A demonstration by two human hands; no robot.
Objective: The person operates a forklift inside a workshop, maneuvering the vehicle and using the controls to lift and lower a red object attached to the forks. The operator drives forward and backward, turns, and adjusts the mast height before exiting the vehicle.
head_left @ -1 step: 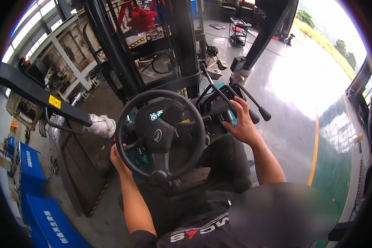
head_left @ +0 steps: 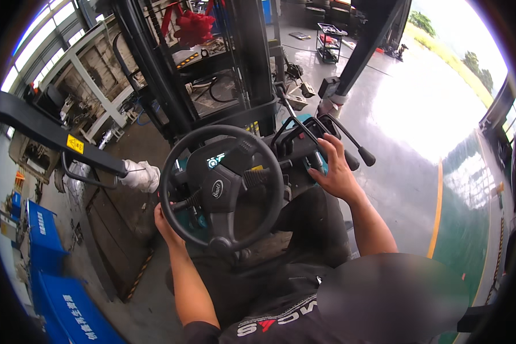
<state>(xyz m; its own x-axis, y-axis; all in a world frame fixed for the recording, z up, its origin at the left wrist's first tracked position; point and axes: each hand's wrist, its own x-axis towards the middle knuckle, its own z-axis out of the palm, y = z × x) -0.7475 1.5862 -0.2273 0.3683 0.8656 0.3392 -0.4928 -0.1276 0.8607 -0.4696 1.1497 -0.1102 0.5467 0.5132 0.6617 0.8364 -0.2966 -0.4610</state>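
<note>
the steering wheel [head_left: 223, 198] sits this side of the forklift mast [head_left: 149, 69]; i judge it stiff, best held by its rim. my left hand [head_left: 165, 225] is at its left edge, grip hidden; my right hand [head_left: 335, 174], fingers spread, is near the black-knobbed lever [head_left: 366, 155].

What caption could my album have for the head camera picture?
Aboard a forklift: left hand at the steering wheel, right hand beside the black levers.
</note>
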